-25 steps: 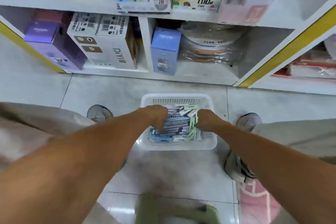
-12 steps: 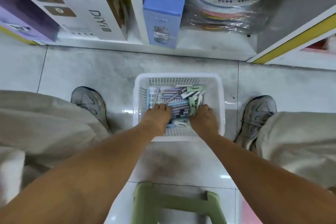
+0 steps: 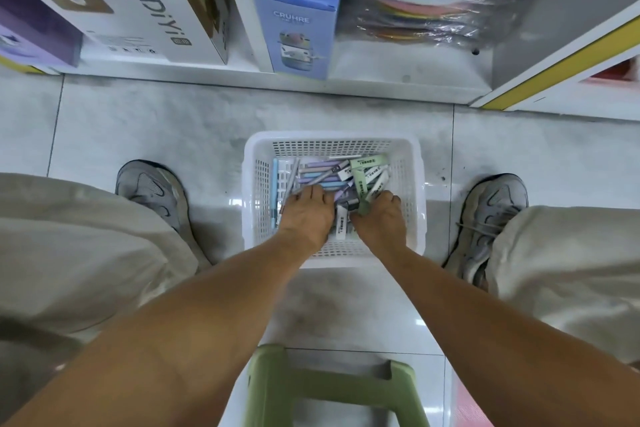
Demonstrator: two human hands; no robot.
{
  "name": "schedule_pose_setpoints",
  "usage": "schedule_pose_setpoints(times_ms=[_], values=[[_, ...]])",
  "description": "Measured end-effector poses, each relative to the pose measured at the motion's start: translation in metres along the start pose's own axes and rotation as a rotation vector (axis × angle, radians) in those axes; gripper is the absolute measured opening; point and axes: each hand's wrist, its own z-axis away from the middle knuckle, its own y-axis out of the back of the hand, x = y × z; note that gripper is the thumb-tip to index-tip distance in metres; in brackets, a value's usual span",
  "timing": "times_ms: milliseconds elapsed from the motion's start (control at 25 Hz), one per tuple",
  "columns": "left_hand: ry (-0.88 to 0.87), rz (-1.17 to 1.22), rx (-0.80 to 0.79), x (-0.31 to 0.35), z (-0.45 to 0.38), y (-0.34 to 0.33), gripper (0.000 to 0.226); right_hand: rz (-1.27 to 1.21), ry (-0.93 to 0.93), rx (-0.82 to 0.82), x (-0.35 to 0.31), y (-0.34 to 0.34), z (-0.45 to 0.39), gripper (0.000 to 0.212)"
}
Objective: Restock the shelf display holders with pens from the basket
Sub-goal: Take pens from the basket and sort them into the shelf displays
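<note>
1. Progress: early stage, by judgement. No display holders in view; no pen seen outside the white basket (image 3: pixel 334 146). Picking up in hand; carrying to the shelf and loading the holders remain.
2. Basket: standing on the floor tiles (image 3: pixel 145 128), just before the bottom shelf edge (image 3: pixel 346 87), between two grey shoes. Loaded with a loose heap of pastel pens (image 3: pixel 320 177) in blue, purple and grey, plus green and white tagged pieces toward the right wall.
3. Left hand (image 3: pixel 306 211): down in the basket's middle, palm down on the pens, fingers curled into the heap. Actual grip on any pen: cannot tell.
4. Right hand (image 3: pixel 379 217): down near the basket's right side, fingers bent around a green piece (image 3: pixel 363 208); appears pinched.
5. Shelf: holding a blue CRUHRE box (image 3: pixel 299 31), a white DiYi box (image 3: pixel 145 10) and wrapped stock.
6. Green stool (image 3: pixel 332 388): on the floor at the near edge.
</note>
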Motion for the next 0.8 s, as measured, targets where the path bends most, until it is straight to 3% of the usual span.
schedule_pose_setpoints(times_ms=[280,520,640,800], values=[[0.028,0.163,-0.028,0.012,-0.016,-0.008,0.046,-0.18,-0.052,0.002,-0.005,-0.001,-0.005,0.034],[0.04,0.427,-0.106,-0.008,-0.02,0.01,0.015,-0.397,-0.175,-0.087,-0.006,0.002,-0.009,0.024],[0.067,0.674,-0.17,-0.02,-0.02,0.023,0.013,-0.546,-0.22,-0.163,-0.007,0.009,-0.006,0.017],[0.164,1.127,-0.113,-0.029,-0.015,0.039,0.023,-0.774,-0.28,-0.27,-0.013,0.015,0.003,0.011]])
